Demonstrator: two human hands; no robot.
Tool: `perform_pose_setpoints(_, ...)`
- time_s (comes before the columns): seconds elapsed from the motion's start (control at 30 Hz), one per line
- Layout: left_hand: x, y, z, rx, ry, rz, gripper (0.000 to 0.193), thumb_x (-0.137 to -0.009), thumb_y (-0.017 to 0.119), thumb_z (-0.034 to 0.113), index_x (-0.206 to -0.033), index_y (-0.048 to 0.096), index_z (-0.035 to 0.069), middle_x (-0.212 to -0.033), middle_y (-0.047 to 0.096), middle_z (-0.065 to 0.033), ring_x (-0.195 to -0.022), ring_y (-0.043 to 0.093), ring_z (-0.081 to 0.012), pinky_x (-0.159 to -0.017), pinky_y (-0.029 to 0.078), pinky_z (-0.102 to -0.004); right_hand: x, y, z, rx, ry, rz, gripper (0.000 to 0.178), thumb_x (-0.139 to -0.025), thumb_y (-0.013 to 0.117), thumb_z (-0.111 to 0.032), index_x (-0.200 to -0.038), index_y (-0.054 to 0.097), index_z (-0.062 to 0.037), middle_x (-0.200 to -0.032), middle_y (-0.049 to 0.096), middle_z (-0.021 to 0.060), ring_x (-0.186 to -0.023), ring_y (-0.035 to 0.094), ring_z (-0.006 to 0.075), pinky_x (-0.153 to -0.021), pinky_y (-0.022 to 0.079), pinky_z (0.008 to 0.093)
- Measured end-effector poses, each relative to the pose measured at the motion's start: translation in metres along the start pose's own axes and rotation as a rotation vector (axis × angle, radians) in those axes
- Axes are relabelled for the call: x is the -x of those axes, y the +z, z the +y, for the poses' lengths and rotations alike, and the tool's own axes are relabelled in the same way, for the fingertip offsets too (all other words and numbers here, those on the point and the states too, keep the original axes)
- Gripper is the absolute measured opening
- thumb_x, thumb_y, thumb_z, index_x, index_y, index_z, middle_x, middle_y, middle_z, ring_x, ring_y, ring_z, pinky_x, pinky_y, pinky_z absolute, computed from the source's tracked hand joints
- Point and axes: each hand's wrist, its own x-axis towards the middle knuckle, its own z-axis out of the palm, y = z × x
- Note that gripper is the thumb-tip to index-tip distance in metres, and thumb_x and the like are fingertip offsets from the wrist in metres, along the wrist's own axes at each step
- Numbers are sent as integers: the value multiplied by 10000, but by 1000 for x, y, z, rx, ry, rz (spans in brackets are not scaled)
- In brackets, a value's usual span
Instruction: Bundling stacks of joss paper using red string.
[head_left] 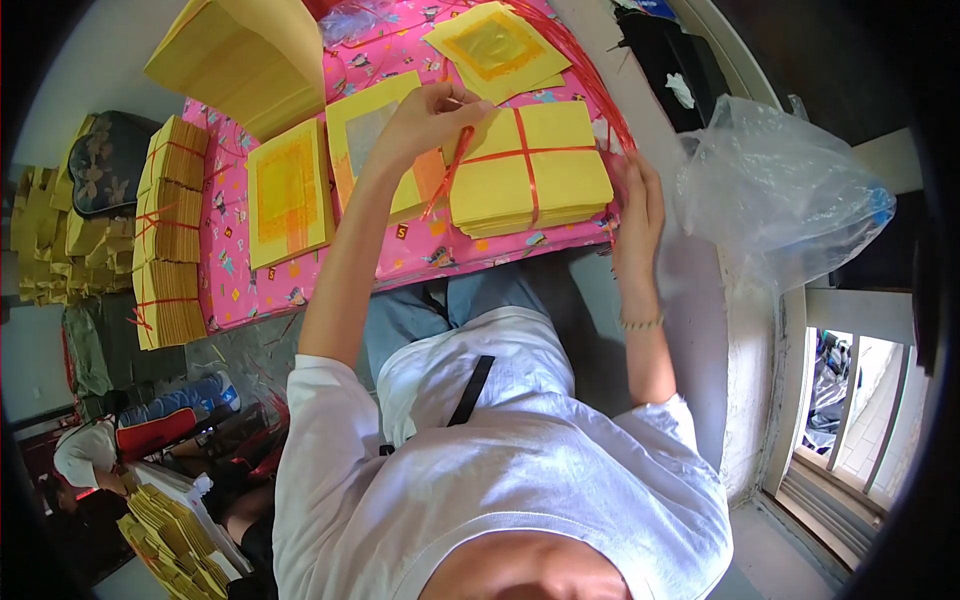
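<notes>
Plainly, in the head view, the yellow paper stack [552,176] lies at twelve o'clock on the pink cloth [250,293], crossed by red ribbon [526,153]. The left hand [428,118] curls at its ten o'clock corner; whether it pinches anything, I cannot tell. The right hand [640,200] is just beside it at three o'clock, fingers nearly straight, grip unclear. Uneven pulling could slide the ribbon off-centre and let sheets fan; loose red strands [602,90] at one o'clock could snag the right fingers.
</notes>
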Motion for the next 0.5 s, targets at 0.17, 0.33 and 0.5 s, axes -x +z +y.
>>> perform_pose_setpoints(0.17, -14, -3, 7, -92, -22, -129, 683, -741, 706, 505, -1219, 571, 36, -1092, 619, -95, -1003, 570, -163, -863, 420, -288, 92, -13, 45, -27, 170, -5, 281, -955, 475, -135, -1206, 474, -10, -1090, 507, 55, -936, 543, 136, -794, 458, 255)
perform_pose_setpoints(0.33, -22, 6, 0, -104, -71, -198, 797, -703, 725, 541, -1278, 535, 22, -1153, 614, -134, -1049, 573, -206, -898, 423, -310, 101, 12, 39, -94, 331, -69, 413, -928, 503, -143, -1318, 423, -34, -1053, 536, 32, -989, 548, 130, -792, 457, 269)
perform_pose_setpoints(0.5, -28, 2, -27, -8, 16, -212, 781, -704, 722, 549, -1243, 564, 5, -1181, 608, -148, -1135, 542, -228, -972, 395, -315, 92, 32, 33, -226, 507, -86, 413, -886, 569, -168, -1275, 453, -91, -1086, 540, 16, -982, 527, 121, -822, 427, 299)
